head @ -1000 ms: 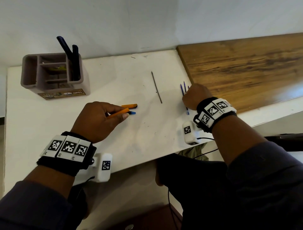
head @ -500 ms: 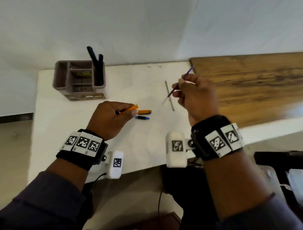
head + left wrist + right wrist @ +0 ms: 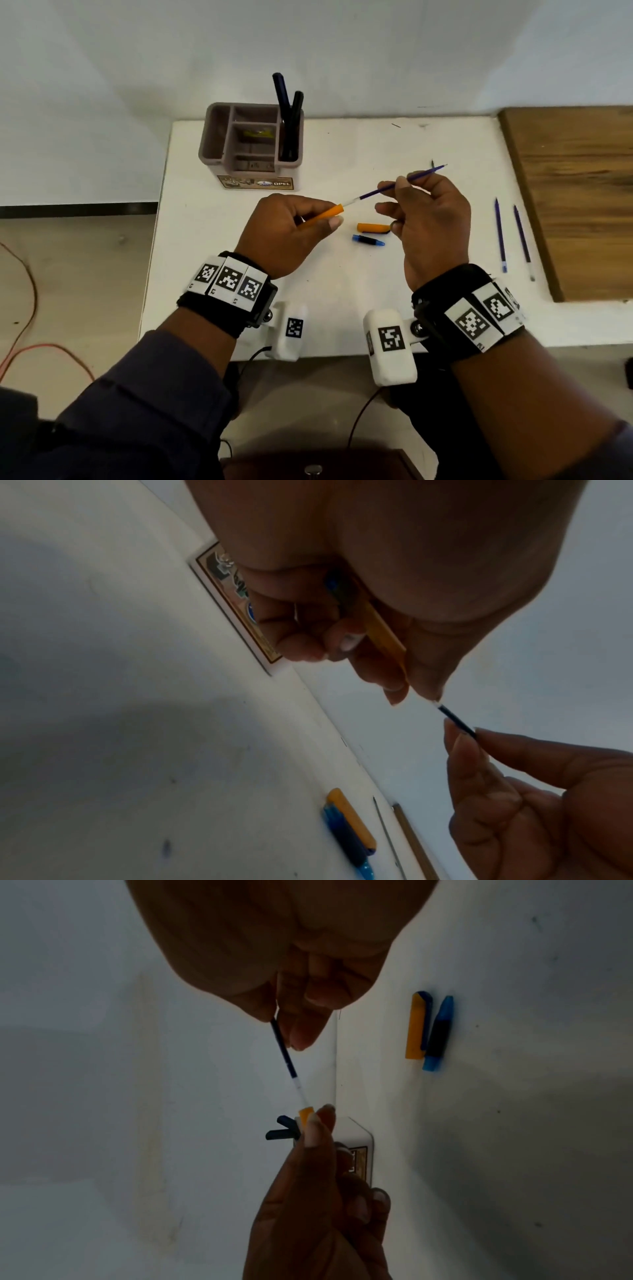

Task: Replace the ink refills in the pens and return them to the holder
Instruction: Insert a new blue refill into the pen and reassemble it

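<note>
My left hand (image 3: 291, 233) grips an orange pen barrel (image 3: 323, 215), its open end pointing right. My right hand (image 3: 428, 219) pinches a blue ink refill (image 3: 394, 186) between thumb and forefinger, and the refill's clear end sits at the barrel's mouth. The right wrist view shows the refill (image 3: 287, 1058) meeting the orange barrel (image 3: 306, 1113). On the white table (image 3: 342, 308) between my hands lie an orange cap (image 3: 372, 227) and a blue tip piece (image 3: 368, 240). The brown pen holder (image 3: 251, 145) stands at the back left with two dark pens (image 3: 287, 116) in it.
Two spare blue refills (image 3: 510, 236) lie on the table to the right, near a wooden board (image 3: 575, 192). A thin dark refill end (image 3: 432, 162) shows behind my right hand. A white wall rises behind the table. An orange cable (image 3: 34, 346) lies on the floor at left.
My right hand picked a blue refill up from the table's right side and carried it left to the barrel's mouth. The left hand lifted the barrel slightly.
</note>
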A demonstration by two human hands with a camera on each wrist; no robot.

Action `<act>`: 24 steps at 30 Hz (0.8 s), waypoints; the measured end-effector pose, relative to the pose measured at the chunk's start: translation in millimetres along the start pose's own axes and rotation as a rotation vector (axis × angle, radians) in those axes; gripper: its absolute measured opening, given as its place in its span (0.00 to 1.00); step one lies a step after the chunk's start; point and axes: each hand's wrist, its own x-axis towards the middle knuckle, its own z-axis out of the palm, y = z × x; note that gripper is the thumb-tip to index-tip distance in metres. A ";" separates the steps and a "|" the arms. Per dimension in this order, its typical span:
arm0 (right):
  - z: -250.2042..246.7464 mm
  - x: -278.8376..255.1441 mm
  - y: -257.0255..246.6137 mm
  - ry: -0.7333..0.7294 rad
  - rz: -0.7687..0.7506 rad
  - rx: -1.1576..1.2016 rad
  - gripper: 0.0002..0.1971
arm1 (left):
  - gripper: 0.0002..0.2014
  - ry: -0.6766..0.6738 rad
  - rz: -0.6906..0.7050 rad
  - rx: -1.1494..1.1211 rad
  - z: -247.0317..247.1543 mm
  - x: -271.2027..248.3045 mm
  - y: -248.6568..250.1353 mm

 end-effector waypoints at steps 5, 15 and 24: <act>2.1 -1.0 8.8 -0.063 0.008 -0.056 0.05 | 0.11 -0.017 -0.014 -0.006 2.0 -0.2 -2.0; 4.8 -8.2 17.4 -0.162 0.062 -0.101 0.12 | 0.08 -0.023 0.051 -0.016 0.6 -3.6 -1.4; 7.7 -11.8 24.9 -0.222 0.053 -0.190 0.09 | 0.11 -0.034 0.119 -0.033 -5.0 -8.7 2.9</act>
